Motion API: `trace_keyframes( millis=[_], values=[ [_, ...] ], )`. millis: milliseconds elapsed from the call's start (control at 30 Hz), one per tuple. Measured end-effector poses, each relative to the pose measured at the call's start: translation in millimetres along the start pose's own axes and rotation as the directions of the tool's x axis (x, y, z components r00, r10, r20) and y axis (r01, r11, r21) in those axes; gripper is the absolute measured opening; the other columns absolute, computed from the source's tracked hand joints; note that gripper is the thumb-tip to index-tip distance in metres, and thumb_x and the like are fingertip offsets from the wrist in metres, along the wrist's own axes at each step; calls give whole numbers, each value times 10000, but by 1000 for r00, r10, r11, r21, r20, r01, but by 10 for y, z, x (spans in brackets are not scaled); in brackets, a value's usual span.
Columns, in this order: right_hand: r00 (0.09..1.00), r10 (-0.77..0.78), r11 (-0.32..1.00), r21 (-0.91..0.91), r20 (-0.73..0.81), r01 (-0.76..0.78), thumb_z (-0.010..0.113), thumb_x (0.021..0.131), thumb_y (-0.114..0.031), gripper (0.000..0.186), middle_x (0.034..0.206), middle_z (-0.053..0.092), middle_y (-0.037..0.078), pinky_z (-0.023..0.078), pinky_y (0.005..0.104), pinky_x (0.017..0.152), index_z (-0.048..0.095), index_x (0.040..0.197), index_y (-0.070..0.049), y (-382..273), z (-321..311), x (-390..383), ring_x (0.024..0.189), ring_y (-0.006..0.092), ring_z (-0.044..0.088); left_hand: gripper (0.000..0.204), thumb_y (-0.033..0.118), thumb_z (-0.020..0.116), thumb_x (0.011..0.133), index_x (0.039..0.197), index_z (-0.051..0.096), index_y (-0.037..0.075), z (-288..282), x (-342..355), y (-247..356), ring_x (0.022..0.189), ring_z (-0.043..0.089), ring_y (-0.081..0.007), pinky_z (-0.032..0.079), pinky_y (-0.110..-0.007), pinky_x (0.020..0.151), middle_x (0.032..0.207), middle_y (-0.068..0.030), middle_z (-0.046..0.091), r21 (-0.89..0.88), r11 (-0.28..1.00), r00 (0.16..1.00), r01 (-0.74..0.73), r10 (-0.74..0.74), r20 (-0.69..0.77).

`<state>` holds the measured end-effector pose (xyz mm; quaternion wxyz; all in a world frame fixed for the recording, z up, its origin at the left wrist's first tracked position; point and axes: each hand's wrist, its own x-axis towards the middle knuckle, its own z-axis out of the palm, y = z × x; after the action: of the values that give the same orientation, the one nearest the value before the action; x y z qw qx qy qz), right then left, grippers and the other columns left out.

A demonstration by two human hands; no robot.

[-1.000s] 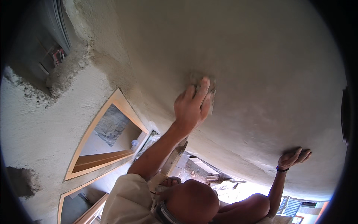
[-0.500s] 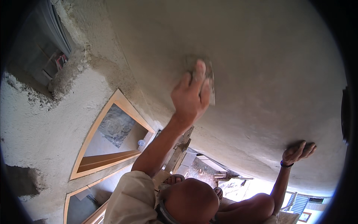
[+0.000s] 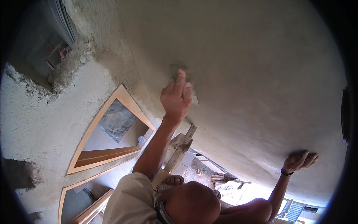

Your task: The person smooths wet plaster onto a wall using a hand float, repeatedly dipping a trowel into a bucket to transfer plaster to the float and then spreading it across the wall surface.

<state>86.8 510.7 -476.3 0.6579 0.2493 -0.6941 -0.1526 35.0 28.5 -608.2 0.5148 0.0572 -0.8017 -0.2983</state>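
Observation:
Against the smooth grey plastered wall (image 3: pixel 253 82), my left hand (image 3: pixel 176 98) grips a thin flat plastering trowel (image 3: pixel 194 98). Motion smears the trowel, and my fingers and palm cover most of it; only its right edge and a corner show. Farther right and lower, my right hand (image 3: pixel 296 161) rests on the same wall with its fingers stretched out, holding nothing that shows. A dark band (image 3: pixel 286 171) circles that wrist.
A wooden frame (image 3: pixel 99 123) with openings lies to the left, beside rough whitish wall (image 3: pixel 85 76) with broken holes. Wooden planks (image 3: pixel 181 151) stand below the trowel. My bent knee (image 3: pixel 194 203) and foot (image 3: pixel 174 180) show near the lower edge.
My left hand and the trowel have moved left and slightly down across the wall. My right hand stays at nearly the same spot; the view has shifted a little.

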Motion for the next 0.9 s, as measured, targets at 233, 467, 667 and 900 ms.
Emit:
trace_keyframes(
  millis=[233, 467, 667, 900],
  values=[
    [1000, -26, 999, 20, -13, 27, 372, 1029, -216, 405, 1455, 415, 256, 295, 587, 1113, 565, 1292, 25, 32, -1, 3, 1380, 434, 343, 480, 224, 597, 917, 1376, 541, 96, -60, 141, 521, 576, 516, -225, 452, -368, 548, 727, -75, 521, -13, 982, 981, -189, 190, 28],
    [1000, -6, 1000, -1, 0, 6, 384, 1029, -204, 390, 1446, 425, 256, 314, 590, 1101, 571, 1277, 33, 16, -2, -30, 1371, 436, 358, 487, 214, 608, 929, 1396, 530, 101, -71, 320, 277, 579, 516, -189, 428, -357, 550, 693, -75, 521, -78, 997, 999, 15, -19, -51],
    [1000, -10, 1000, -15, 3, 10, 387, 1034, -224, 397, 1438, 432, 254, 327, 589, 1097, 573, 1272, 34, 36, -21, -55, 1368, 439, 361, 501, 233, 624, 911, 1391, 535, 122, -221, 250, 755, 559, 503, -177, 406, -351, 563, 712, -45, 523, 13, 988, 983, -153, 150, 108],
    [1000, -7, 1000, 20, -12, 7, 383, 1031, -219, 396, 1444, 426, 259, 311, 594, 1103, 569, 1275, 31, -12, 24, -30, 1374, 437, 353, 470, 237, 594, 924, 1383, 547, 147, -57, 159, 302, 595, 520, -200, 400, -359, 584, 728, -53, 532, -89, 990, 993, 114, -112, 24]
  ],
)
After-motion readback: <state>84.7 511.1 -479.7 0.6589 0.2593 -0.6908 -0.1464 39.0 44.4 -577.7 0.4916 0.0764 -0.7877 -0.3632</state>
